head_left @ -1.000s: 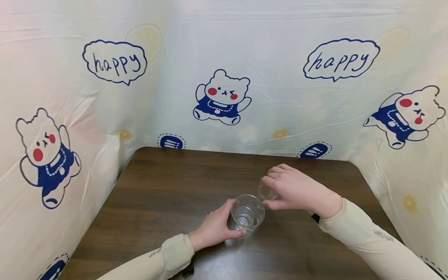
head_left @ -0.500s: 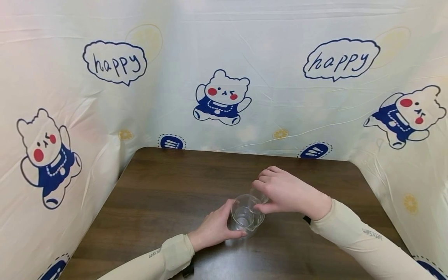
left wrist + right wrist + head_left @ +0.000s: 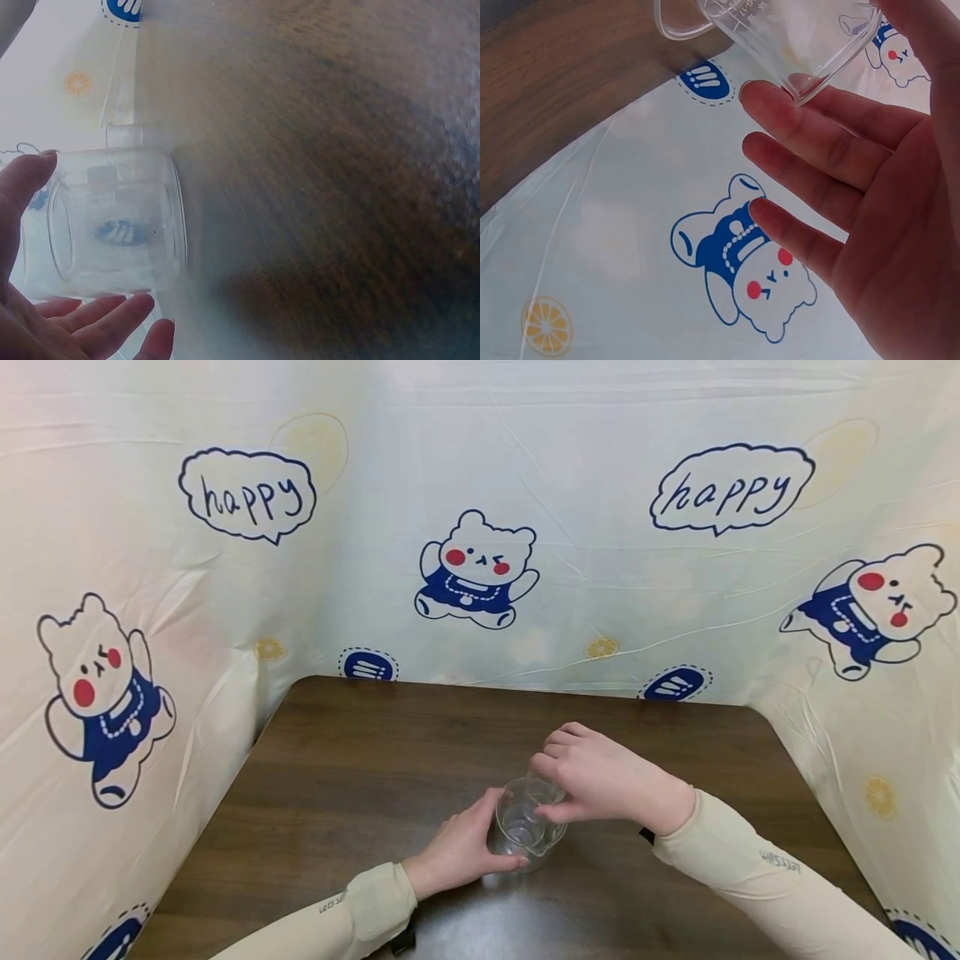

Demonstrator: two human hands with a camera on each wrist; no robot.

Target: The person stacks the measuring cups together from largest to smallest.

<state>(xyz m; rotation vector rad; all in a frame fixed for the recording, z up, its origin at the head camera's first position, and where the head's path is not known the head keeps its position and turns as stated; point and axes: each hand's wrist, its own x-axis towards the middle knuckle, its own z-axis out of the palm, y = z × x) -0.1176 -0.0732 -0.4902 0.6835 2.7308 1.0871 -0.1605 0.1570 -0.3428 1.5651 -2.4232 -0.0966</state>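
Note:
My left hand (image 3: pixel 459 845) grips a large clear glass beaker (image 3: pixel 551 842) standing on the table, thumb on the near side and fingers behind. Inside it, in the left wrist view, a ring-shaped glass edge (image 3: pixel 69 232) shows, perhaps a nested vessel. My right hand (image 3: pixel 607 777) pinches a smaller beaker (image 3: pixel 769 34) with printed markings by its rim, over the large beaker's mouth. That small beaker is mostly hidden behind the fingers in the head view. In the right wrist view, a curved glass rim (image 3: pixel 679 34) lies close beside it.
The brown wooden table (image 3: pixel 360 760) runs back to a printed curtain (image 3: pixel 570 560) that encloses it on the left, rear and right. Another small clear glass object (image 3: pixel 124 135) stands beyond the large beaker in the left wrist view.
My right hand has carried the small beaker leftward from beside the large beaker to over its mouth. The left hand and large beaker stay put.

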